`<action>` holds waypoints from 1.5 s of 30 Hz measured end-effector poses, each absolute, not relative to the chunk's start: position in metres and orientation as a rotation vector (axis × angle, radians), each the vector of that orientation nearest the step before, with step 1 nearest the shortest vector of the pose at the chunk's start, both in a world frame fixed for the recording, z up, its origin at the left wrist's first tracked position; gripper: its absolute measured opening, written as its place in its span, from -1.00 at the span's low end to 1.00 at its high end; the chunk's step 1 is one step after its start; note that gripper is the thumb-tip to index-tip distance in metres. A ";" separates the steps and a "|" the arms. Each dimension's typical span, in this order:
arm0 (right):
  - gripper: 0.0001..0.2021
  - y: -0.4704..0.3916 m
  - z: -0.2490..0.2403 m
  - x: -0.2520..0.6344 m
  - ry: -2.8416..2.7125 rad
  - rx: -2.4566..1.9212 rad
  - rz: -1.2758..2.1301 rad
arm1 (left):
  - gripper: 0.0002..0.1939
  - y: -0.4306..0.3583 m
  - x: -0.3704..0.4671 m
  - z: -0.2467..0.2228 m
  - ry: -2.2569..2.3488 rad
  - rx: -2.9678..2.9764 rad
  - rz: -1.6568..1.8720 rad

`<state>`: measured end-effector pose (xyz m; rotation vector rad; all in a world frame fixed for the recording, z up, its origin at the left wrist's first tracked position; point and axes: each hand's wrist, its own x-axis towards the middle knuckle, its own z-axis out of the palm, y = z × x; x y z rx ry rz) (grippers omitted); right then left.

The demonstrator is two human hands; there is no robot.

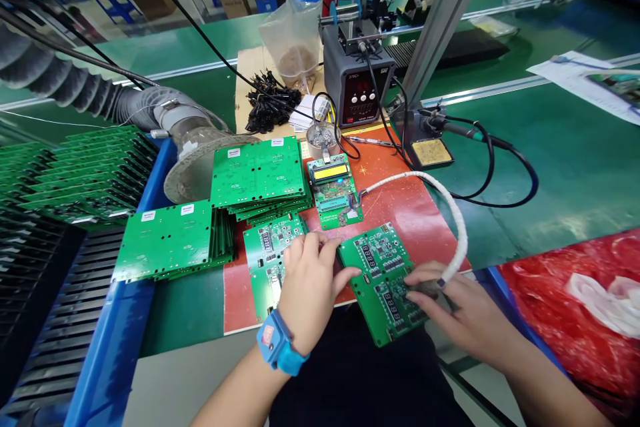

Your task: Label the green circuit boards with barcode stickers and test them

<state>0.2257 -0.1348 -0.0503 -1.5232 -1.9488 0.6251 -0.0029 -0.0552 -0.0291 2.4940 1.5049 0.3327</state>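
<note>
A green circuit board (pixel 373 310) with two dark digit displays lies tilted at the bench's front edge. My left hand (pixel 313 273), a blue band on its wrist, pinches this board's left edge between thumb and fingers. My right hand (pixel 457 307) grips the end of a white-wrapped cable (pixel 453 213) against the board's right side; the fingers hide its tip. This cable runs back to a small board with a yellow screen (pixel 330 173). Partly under my left hand, a second circuit board (pixel 257 273) lies on the red mat (pixel 400 203).
Stacked boards (pixel 260 177) and another stack (pixel 165 243) stand left, beside a blue bin (pixel 167 167) of racked boards. A fume duct (pixel 185 120) reaches over them. Behind are a soldering station (pixel 357 83) and iron holder (pixel 430 147). Red plastic bags (pixel 565 307) fill the right.
</note>
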 end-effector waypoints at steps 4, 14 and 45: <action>-0.88 -0.135 -0.050 0.225 -1.951 -1.517 0.622 | -0.55 -0.053 -0.003 -0.029 1.485 2.458 0.308; -0.89 -0.134 -0.048 0.225 -1.952 -1.521 0.625 | -0.53 -0.052 -0.006 -0.030 1.448 2.418 0.247; -0.86 -0.132 -0.039 0.230 -1.886 -1.558 0.836 | -0.65 -0.053 -0.006 -0.027 1.421 2.217 0.456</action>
